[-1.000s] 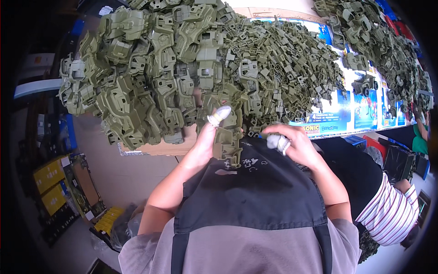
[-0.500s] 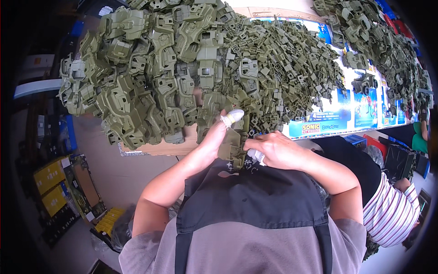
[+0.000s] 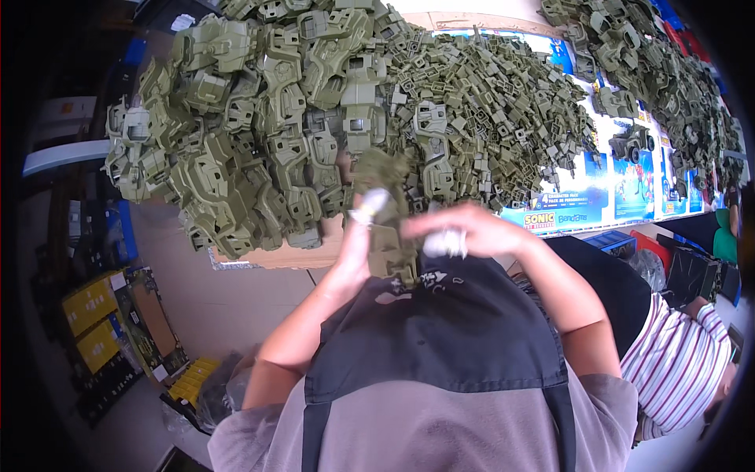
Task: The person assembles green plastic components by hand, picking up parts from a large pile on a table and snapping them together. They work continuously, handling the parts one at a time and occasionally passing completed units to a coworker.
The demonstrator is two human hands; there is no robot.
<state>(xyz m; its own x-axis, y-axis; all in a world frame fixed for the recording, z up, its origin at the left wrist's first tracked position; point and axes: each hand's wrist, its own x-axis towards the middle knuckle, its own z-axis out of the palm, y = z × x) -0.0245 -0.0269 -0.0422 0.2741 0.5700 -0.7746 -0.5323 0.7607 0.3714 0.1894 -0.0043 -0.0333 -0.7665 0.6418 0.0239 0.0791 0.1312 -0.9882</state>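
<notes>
Left hand (image 3: 355,253) grips a shell (image 3: 385,256) between apron (image 3: 440,338) and pile (image 3: 472,118): olive green, angular, its upper end blurred. Right hand (image 3: 478,228), also blurred, is just beside it; I cannot tell whether it touches or holds anything.

I get legible print at 3 o'clock: logo (image 3: 539,220) and lettering (image 3: 572,219) on the blue-and-white sheet (image 3: 594,206). White marks (image 3: 432,277) on the dark apron (image 3: 432,346), 5 o'clock: unreadable.

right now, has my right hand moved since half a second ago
Yes. Judged against the heap of small green parts, your right hand has moved forward, closer to the heap and higher in the picture.
</notes>
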